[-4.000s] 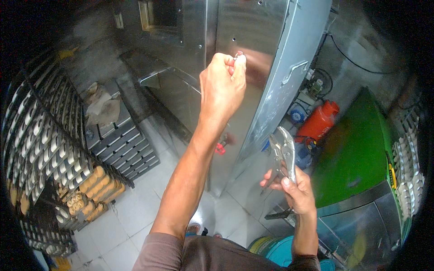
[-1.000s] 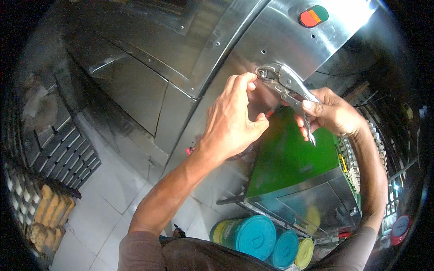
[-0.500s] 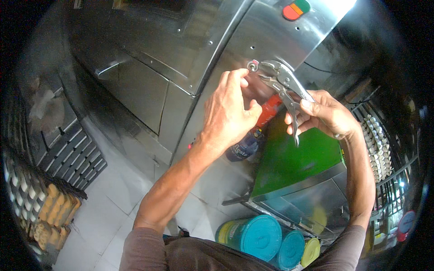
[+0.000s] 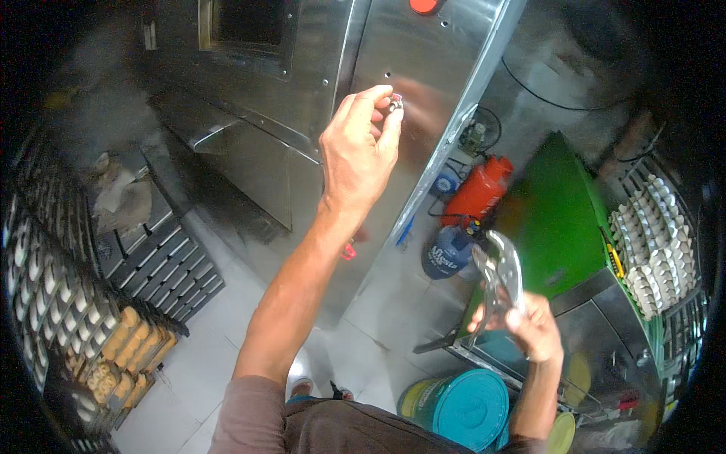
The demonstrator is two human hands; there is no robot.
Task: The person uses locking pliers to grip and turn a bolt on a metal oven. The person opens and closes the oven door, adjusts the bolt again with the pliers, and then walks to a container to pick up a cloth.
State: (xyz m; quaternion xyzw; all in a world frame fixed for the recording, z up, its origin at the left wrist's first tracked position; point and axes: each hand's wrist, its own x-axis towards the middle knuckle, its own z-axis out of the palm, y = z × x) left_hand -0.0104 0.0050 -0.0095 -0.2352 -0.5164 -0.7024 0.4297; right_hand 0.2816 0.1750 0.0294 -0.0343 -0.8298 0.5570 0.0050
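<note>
My left hand (image 4: pixel 361 144) is raised to the steel panel (image 4: pixel 439 83). Its thumb and fingertips pinch a small metal fitting with a red part (image 4: pixel 396 102) at the panel's face; whether the fitting is still fixed there I cannot tell. Locking pliers (image 4: pixel 505 276), silver and with spread jaws, are in my right hand (image 4: pixel 535 327). Fingers wrap round their handles, low on the right and well away from the panel. Nothing shows between the jaws.
Right of the panel stand a red gas cylinder (image 4: pixel 478 189) and a dark blue container (image 4: pixel 448 253). Beyond are a green-topped cabinet (image 4: pixel 556 219) and stacked egg trays (image 4: pixel 654 242). A blue-lidded bucket (image 4: pixel 473 412) stands near my legs. Racks of bread (image 4: pixel 125 340) fill the lower left.
The pliers have come away from the fitting and dropped down to the right with my right hand. My left fingers have closed on the fitting. The whole view has shifted.
</note>
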